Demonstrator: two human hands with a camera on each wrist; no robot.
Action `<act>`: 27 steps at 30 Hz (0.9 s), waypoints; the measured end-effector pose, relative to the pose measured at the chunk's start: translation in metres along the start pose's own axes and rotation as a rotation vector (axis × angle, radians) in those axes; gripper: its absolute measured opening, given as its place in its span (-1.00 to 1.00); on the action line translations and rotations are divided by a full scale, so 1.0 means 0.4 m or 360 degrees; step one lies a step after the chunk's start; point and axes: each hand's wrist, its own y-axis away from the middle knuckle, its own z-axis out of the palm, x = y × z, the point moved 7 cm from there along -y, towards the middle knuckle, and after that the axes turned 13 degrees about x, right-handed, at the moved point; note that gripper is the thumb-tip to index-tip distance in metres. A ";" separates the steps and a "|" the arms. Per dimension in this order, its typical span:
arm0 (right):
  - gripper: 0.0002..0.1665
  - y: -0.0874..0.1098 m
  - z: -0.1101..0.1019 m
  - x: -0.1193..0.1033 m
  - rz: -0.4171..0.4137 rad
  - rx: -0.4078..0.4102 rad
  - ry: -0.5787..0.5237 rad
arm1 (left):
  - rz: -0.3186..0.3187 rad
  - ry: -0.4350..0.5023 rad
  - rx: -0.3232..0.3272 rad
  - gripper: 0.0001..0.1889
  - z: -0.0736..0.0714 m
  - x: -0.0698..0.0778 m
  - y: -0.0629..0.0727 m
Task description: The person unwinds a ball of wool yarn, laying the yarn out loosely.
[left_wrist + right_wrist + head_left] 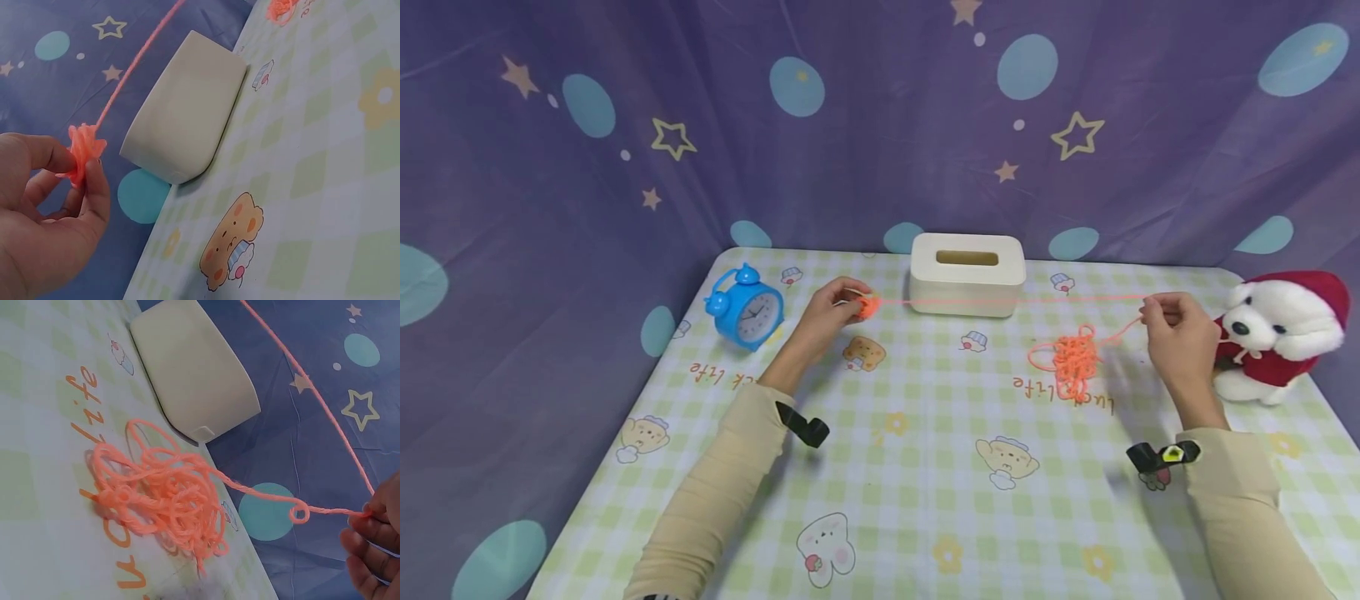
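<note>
My left hand (831, 312) pinches a small bundle of orange yarn (86, 150) between thumb and fingers, raised above the table's far left part. From that bundle a single taut strand (1000, 300) runs across to my right hand (1182, 337), which pinches it between thumb and fingertips. A loose, tangled heap of the same yarn (1077, 362) lies on the tablecloth left of my right hand. Another length, with a small curl in it (300, 511), rises from the heap to the right fingertips.
A cream tissue box (967, 279) stands at the back behind the strand. To the left is a blue alarm clock (748, 310). A white plush toy in red hat and clothes (1277, 333) sits beside my right hand. The checked tablecloth (917, 500) ends at a purple curtain.
</note>
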 end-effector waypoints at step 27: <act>-0.65 0.100 0.116 -0.039 -0.0255 -0.0744 0.0315 | -0.0012 0.0124 0.0007 -0.87 0.009 0.012 -0.003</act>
